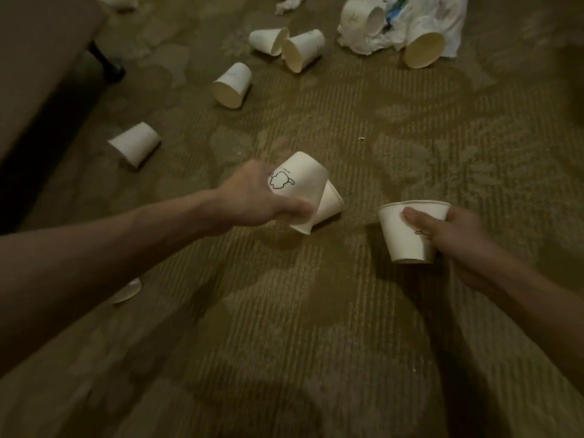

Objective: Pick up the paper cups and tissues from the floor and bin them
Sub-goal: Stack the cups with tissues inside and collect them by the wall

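Head view: left hand curls round a printed cup, thumb along the cup's lower side near the rim, base tilted up and away. A second cup sticks out just behind the printed cup, touching it. The fingers there are hidden and blurred, so I cannot tell whether they hold it too. Right hand grips a third cup upright, mouth up, thumb pressed flat on the near wall, fingers wrapped round the far side. The two hands are apart, and their cups do not touch.

Loose cups lie on their sides on the carpet. A near cup is left of the left hand, a far cup is beyond it, and a touching pair is further beyond. A low cup peeks out under the left forearm. Well beyond the right hand sits a pile of crumpled tissues and cups, with a wide-mouthed cup at its near edge. A lone tissue lies left of the pile. Furniture stands far left.
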`<state>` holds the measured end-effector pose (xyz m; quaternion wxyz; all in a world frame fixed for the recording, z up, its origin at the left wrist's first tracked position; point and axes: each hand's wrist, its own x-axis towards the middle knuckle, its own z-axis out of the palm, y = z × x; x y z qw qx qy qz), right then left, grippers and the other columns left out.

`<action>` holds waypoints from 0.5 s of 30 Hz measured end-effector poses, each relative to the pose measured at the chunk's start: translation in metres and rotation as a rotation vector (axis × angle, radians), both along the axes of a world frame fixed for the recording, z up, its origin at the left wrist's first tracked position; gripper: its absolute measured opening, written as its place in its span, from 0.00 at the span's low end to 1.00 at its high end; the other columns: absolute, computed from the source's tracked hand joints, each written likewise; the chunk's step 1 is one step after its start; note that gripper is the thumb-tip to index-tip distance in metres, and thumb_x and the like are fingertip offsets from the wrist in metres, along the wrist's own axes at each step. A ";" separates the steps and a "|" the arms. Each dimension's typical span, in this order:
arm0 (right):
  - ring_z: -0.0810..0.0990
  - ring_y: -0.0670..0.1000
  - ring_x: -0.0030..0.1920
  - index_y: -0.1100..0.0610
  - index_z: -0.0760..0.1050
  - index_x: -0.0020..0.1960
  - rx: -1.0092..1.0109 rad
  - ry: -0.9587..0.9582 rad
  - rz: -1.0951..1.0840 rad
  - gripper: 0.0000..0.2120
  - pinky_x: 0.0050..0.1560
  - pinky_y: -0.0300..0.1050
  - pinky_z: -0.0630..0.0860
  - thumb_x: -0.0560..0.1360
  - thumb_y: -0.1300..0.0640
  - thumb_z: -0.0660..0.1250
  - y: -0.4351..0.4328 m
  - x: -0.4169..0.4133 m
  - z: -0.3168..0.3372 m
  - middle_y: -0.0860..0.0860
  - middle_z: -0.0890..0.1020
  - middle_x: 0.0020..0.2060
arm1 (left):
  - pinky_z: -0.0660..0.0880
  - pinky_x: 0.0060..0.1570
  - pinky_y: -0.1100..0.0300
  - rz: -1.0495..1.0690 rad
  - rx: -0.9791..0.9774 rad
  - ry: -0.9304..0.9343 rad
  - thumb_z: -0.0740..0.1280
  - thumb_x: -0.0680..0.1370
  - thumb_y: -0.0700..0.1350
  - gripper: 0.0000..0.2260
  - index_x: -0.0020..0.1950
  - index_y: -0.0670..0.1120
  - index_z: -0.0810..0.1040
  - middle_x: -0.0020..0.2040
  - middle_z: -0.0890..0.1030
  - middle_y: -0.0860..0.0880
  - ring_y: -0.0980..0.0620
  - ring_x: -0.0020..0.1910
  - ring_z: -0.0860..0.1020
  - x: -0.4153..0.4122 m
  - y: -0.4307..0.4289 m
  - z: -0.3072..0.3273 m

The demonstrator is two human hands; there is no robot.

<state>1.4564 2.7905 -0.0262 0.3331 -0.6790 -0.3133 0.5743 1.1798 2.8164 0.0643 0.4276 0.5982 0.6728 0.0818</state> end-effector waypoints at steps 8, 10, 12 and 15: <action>0.83 0.46 0.44 0.52 0.78 0.50 0.111 -0.054 0.100 0.07 0.41 0.44 0.80 0.74 0.56 0.73 0.022 -0.066 0.005 0.48 0.84 0.44 | 0.81 0.39 0.57 0.453 -0.091 -0.486 0.78 0.71 0.46 0.13 0.53 0.45 0.81 0.45 0.87 0.48 0.51 0.42 0.85 -0.029 -0.030 -0.062; 0.83 0.45 0.45 0.52 0.78 0.52 0.118 -0.048 0.134 0.08 0.42 0.42 0.80 0.75 0.56 0.73 0.023 -0.074 0.006 0.47 0.84 0.45 | 0.81 0.45 0.53 0.524 -0.132 -0.647 0.76 0.72 0.46 0.14 0.55 0.45 0.80 0.45 0.87 0.48 0.50 0.43 0.85 -0.031 -0.032 -0.072; 0.84 0.46 0.47 0.53 0.78 0.54 0.118 -0.048 0.160 0.10 0.44 0.43 0.80 0.74 0.56 0.73 0.026 -0.082 0.005 0.48 0.84 0.47 | 0.78 0.38 0.57 0.579 -0.177 -0.766 0.77 0.69 0.49 0.21 0.59 0.43 0.79 0.46 0.86 0.47 0.52 0.40 0.84 -0.032 -0.033 -0.080; 0.84 0.48 0.50 0.55 0.78 0.60 0.096 -0.049 0.179 0.16 0.48 0.47 0.81 0.74 0.53 0.73 0.033 -0.090 0.002 0.50 0.85 0.50 | 0.77 0.36 0.59 0.619 -0.271 -0.851 0.77 0.66 0.51 0.27 0.62 0.44 0.77 0.50 0.84 0.46 0.51 0.43 0.82 -0.030 -0.034 -0.092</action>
